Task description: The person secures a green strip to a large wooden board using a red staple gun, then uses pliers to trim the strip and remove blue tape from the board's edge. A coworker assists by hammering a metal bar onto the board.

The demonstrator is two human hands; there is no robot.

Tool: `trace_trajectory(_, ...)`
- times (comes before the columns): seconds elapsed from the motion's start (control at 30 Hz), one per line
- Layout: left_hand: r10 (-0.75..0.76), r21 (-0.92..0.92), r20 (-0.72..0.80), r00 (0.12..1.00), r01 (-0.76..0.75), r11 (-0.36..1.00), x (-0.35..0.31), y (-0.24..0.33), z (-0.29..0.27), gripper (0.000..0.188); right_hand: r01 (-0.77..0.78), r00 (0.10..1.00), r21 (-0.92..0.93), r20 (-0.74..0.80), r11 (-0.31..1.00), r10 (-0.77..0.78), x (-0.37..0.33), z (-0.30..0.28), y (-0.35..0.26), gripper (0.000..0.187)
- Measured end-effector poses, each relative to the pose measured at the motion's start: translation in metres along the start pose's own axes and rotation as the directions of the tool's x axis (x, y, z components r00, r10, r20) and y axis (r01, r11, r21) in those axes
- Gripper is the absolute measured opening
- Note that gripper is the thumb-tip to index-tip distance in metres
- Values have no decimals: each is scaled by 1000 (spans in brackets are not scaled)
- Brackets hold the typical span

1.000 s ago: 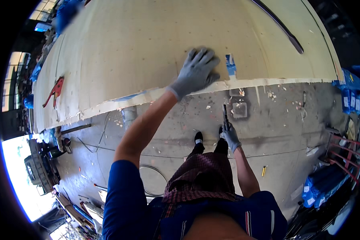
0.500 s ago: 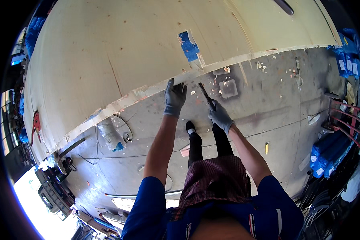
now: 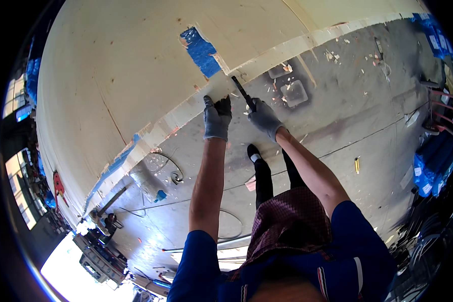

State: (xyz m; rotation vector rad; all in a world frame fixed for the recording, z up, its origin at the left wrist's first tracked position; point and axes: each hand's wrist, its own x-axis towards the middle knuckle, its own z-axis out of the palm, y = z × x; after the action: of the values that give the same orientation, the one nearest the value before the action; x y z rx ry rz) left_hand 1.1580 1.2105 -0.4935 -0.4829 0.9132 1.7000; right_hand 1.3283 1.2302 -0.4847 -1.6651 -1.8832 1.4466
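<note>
A broad cream-coloured sheet (image 3: 146, 65) with wood-like knots and streaks spans the upper view. Its near edge (image 3: 173, 118) is rough and paler, and a blue patch (image 3: 201, 53) shows through a cut-out near it. My left hand (image 3: 217, 121), in a grey glove with dark fingertips, is at this edge, fingers apart and nothing visible in them. In my right hand (image 3: 264, 117), also gloved, is a slim black hand tool (image 3: 242, 93). The tool's tip points up toward the edge, just right of the blue patch; whether it touches cannot be told.
Light scraps (image 3: 332, 54) litter the grey floor. A yellow knife-like tool (image 3: 357, 165) lies at right, near blue wrapped bundles (image 3: 432, 171) and a red metal frame (image 3: 448, 113). Red-handled pliers (image 3: 59, 186) rest at the sheet's left. A wrapped roll (image 3: 148, 183) and cable (image 3: 176, 173) lie below the edge.
My view has shifted to the right and turned, so the blue patch appears farther left. My right hand and the black tool have come closer to the sheet's edge. The left hand stays beside the edge.
</note>
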Motion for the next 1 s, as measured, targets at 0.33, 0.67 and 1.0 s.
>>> trace_trajectory(0.33, -17, 20, -119, 993, 20, 1000, 4, 4, 5, 36, -137, 988, -18, 68, 990, 138, 0, -10, -7, 28)
trace_trajectory(0.67, 18, 1, -147, 989, -18, 1000, 3, 5, 6, 35, -34, 999, -94, -12, 995, 33, 3, 7, 2, 21)
trace_trajectory(1.0, 24, -37, -162, 987, -31, 999, -2, 6, 21, 30, 350, 894, -2, -300, 937, -334, 82, 66, 70, 13)
